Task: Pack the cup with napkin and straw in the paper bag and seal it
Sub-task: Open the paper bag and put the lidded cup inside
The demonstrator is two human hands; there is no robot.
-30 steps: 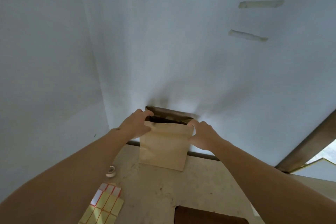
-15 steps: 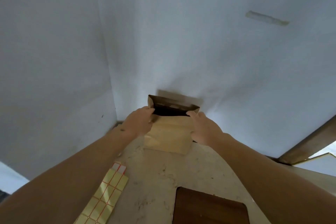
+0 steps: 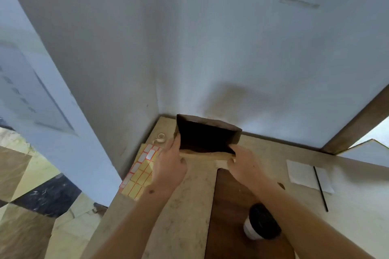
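A brown paper bag (image 3: 207,132) stands open in the far corner of a pale tabletop (image 3: 185,195), close to two white walls. Its inside is black shadow, so nothing within can be made out. The left hand (image 3: 170,164) pinches the bag's near left rim; the right hand (image 3: 244,165) grips the near right rim, and both hide the bag's front face. Nearer, a white cup (image 3: 260,224) with a black lid stands on a dark brown board (image 3: 227,206), partly covered by the right forearm. To the right, well apart from the bag, a white napkin (image 3: 303,174) lies flat with a thin black straw (image 3: 320,188) across it. A sheet of yellow stickers (image 3: 140,172) lies at the tabletop's left edge, partly under the left hand, with a small tape roll (image 3: 160,138) just beyond. Bare tabletop lies between board and napkin.
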